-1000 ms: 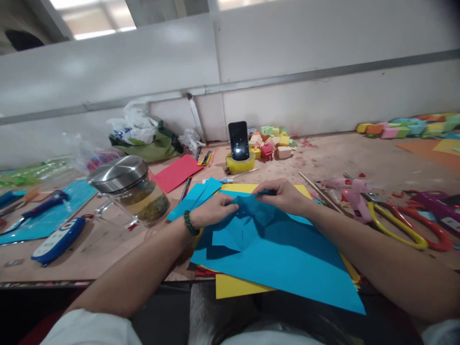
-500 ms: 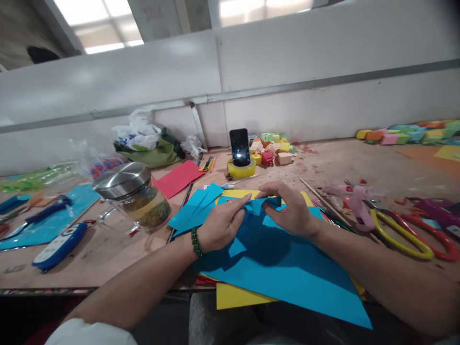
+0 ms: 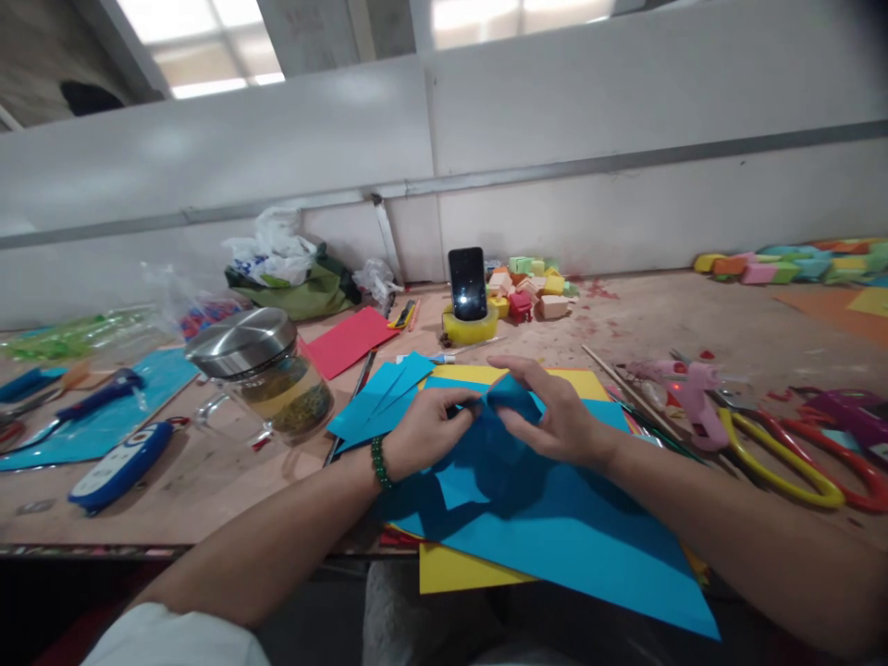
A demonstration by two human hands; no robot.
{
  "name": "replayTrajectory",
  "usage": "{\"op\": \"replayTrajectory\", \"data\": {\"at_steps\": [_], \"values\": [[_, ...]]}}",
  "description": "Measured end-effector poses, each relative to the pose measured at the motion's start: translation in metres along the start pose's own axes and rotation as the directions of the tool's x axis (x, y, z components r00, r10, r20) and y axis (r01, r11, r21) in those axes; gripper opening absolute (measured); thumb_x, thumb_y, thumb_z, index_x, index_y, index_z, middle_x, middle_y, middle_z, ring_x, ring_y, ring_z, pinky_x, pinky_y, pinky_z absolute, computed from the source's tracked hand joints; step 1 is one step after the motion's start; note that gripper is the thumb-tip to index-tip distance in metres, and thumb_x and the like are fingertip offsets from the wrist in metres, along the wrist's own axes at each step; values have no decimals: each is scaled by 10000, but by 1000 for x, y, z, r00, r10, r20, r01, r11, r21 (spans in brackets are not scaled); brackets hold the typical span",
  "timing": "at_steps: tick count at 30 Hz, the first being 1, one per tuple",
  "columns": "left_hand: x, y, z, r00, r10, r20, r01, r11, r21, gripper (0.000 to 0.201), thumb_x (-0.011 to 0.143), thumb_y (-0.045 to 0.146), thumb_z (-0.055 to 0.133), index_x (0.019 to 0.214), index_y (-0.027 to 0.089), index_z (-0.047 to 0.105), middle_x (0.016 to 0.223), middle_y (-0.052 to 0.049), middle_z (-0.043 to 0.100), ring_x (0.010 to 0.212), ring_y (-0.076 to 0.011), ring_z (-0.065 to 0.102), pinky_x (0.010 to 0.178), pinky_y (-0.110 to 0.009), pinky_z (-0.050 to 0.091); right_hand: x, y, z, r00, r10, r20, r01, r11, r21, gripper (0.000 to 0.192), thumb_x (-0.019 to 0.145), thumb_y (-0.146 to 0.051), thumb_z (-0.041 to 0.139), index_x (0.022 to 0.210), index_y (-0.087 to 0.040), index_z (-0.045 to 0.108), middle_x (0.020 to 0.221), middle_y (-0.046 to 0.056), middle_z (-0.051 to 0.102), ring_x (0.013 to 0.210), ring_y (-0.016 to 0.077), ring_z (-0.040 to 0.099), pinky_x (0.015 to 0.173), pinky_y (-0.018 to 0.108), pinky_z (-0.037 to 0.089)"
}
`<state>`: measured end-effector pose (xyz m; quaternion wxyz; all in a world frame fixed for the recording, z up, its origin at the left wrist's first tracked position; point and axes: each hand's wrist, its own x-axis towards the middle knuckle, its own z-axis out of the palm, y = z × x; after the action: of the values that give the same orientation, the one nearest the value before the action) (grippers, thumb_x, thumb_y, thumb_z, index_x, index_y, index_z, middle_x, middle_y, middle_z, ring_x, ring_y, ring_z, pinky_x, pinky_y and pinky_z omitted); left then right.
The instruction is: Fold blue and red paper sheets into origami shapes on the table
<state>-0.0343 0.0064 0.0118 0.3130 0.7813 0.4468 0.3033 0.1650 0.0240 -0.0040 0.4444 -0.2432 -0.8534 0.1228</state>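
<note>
Left hand: the left hand (image 3: pixel 426 430), with a green bead bracelet (image 3: pixel 378 463) on its wrist, pinches the left side of a small folded blue paper piece (image 3: pixel 510 396). Its grip is closed on that paper.
Right hand: the right hand (image 3: pixel 555 416) curls over the same folded piece from the right, thumb and fingers (image 3: pixel 517 368) pressed on it. Its grip is closed on the paper too.
Folded paper: it sits between the two grips, lifted a little above a big flat blue paper sheet (image 3: pixel 555 527).
Under the grips: the big blue sheet lies on yellow paper sheets (image 3: pixel 458 566), and both hang over the near edge of the brown wooden worktop (image 3: pixel 208 481).
Left of the left grip: thin blue paper strips (image 3: pixel 378 393) lie just beside it. Further left stands a clear glass jar with a shiny metal lid (image 3: pixel 260 370). Well past that lies a blue and white cutter (image 3: pixel 117 465).
Beyond the grips: a black phone (image 3: pixel 467 282) stands in a yellow tape roll (image 3: pixel 470 326). A flat red paper sheet (image 3: pixel 347 339) lies to its left, and small coloured foam blocks (image 3: pixel 531 287) are heaped to its right.
Right of the right grip: a thin wooden stick (image 3: pixel 614 372) lies near, then a pink glue gun (image 3: pixel 684 388), then scissors with yellow handles (image 3: pixel 777 458) and scissors with red handles (image 3: pixel 836 458).
</note>
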Motion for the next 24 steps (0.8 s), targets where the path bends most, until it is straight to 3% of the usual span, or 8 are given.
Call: {"op": "replayTrajectory", "data": {"at_steps": [2,5,9,14,17,21,24], "values": [[1,-1,-1,999,-27,-20,27,1000,3,237,839,272,515,736,139,681,645,1,626,646,-138,536,623,-234,419,2,-1,0,1000,24,13,-24,1000,-5,584,824,-243,625,1374,-244,429,1271,113,634,1114,243,644,924,359,533],[1,0,-2,999,-31,-6,31,998,-47,214,819,305,569,765,138,691,690,-13,655,698,-154,567,653,-240,444,3,0,3,997,69,-16,-70,998,-7,553,820,-206,618,1345,-256,450,1280,93,637,1146,240,635,939,370,535],[0,-1,0,999,-33,13,35,977,-209,246,782,321,602,887,134,722,882,-61,724,816,-193,632,707,-259,486,4,2,5,987,158,-7,-157,987,37,515,804,-164,602,1300,-250,494,1216,81,669,1021,227,682,865,361,565],[-1,-4,3,991,-128,-30,118,965,-233,285,745,347,663,911,128,741,779,-53,718,677,-164,613,586,-241,468,6,2,2,974,224,11,-225,971,81,491,792,-195,630,1269,-235,522,1136,80,699,850,201,700,794,345,569],[-2,-2,1,995,-92,-44,75,951,-299,374,745,392,695,1014,136,730,933,-84,732,767,-188,646,631,-256,512,6,1,-2,972,235,-26,-231,967,104,447,808,-228,642,1241,-239,533,1022,58,723,800,191,699,735,323,570],[-5,-1,0,1000,21,-17,-26,914,-404,551,761,404,707,1250,161,633,1244,-131,648,1015,-250,640,796,-315,547,4,-1,-8,989,77,-126,-72,997,39,428,853,-172,584,1263,-265,501,863,8,735,775,173,702,774,324,562],[-7,-1,3,997,66,35,-47,917,-396,617,783,358,698,1347,151,556,1185,-128,676,988,-241,652,837,-342,544,4,-4,-14,977,-144,-156,132,987,-86,373,844,-102,532,1170,-280,563,884,22,738,819,183,697,763,330,559]]}}
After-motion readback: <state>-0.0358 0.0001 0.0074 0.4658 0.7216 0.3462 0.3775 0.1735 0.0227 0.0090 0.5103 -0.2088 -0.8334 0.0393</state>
